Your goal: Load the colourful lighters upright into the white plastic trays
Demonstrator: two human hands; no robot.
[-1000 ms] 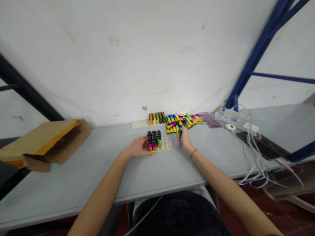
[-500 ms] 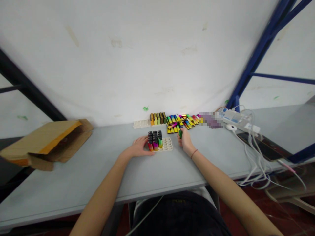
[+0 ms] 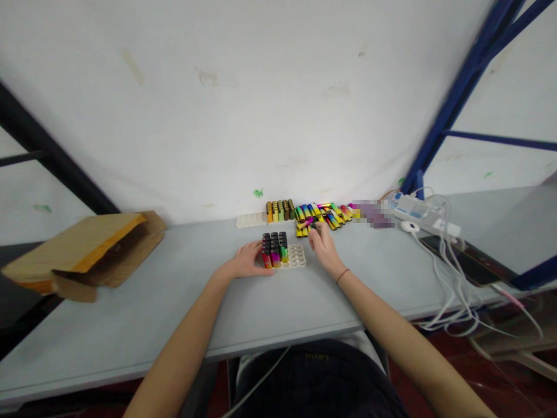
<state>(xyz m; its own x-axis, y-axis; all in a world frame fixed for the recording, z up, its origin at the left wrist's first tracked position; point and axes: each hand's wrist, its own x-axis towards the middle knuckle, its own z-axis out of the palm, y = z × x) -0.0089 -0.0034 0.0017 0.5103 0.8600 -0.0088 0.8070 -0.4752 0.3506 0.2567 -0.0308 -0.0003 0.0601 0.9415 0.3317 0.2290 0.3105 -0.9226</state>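
Upright lighters (image 3: 274,251) with black tops, in red, magenta and green, fill the left part of a white tray of round holes (image 3: 297,256). My left hand (image 3: 246,260) curves around the tray's left end, thumb along the front, fingers at the far side. Right of the tray, my right hand (image 3: 322,247) is closed on a lighter (image 3: 314,227); mostly its dark end shows above the fingers. Just behind that hand lies a pile of shiny multicoloured lighters (image 3: 333,216).
Behind, yellow to dark lighters (image 3: 280,211) stand in rows beside a white holed tray (image 3: 251,220). At left lies an open cardboard box (image 3: 82,247). A power strip (image 3: 424,213), white cables (image 3: 450,278) and a dark phone-like slab (image 3: 474,261) lie at right.
My right hand has shifted slightly left and turned, and the green body of the lighter in it no longer shows. My left hand stays at the tray.
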